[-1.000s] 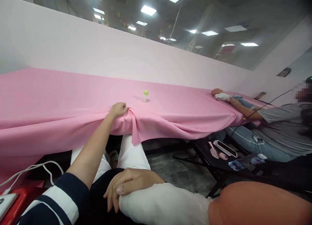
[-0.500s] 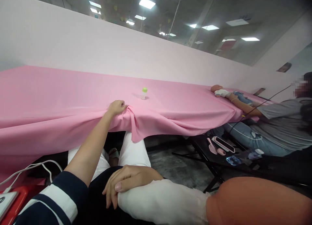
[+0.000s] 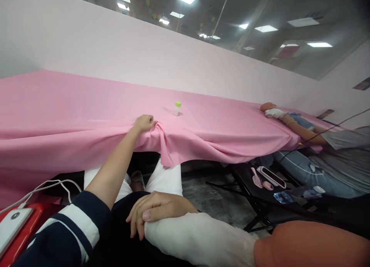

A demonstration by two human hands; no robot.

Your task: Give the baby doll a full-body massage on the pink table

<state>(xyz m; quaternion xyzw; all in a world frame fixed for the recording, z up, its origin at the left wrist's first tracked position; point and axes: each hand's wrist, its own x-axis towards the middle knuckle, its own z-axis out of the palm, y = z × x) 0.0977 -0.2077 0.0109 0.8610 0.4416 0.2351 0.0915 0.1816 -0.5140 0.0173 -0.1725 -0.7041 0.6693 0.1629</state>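
Note:
My left hand [image 3: 145, 123] is closed at the near edge of the pink tablecloth [image 3: 115, 105], bunching its fabric into folds. Just beyond it, a small whitish bottle [image 3: 176, 110] with a green cap stands upright on the cloth. Across my lap lies what looks like a doll [image 3: 199, 236], its white-clothed part towards the middle and a smooth orange part at the lower right, cut off by the picture's edge. My right hand [image 3: 162, 210] curls over the white-clothed end, thumb pressed on it. Most of my right arm is hidden behind the doll.
Another doll [image 3: 274, 112] lies on the cloth at right, beside a person in a grey shirt [image 3: 347, 155]. A black chair [image 3: 245, 182] bears a pink hairbrush [image 3: 256, 178] and a plastic bottle. At lower left are a white device [image 3: 14, 224] with cables and a red surface.
The view has turned slightly, so the table and the bottle sit a little further right in the picture. Both hands keep their hold, with no clear movement of their own.

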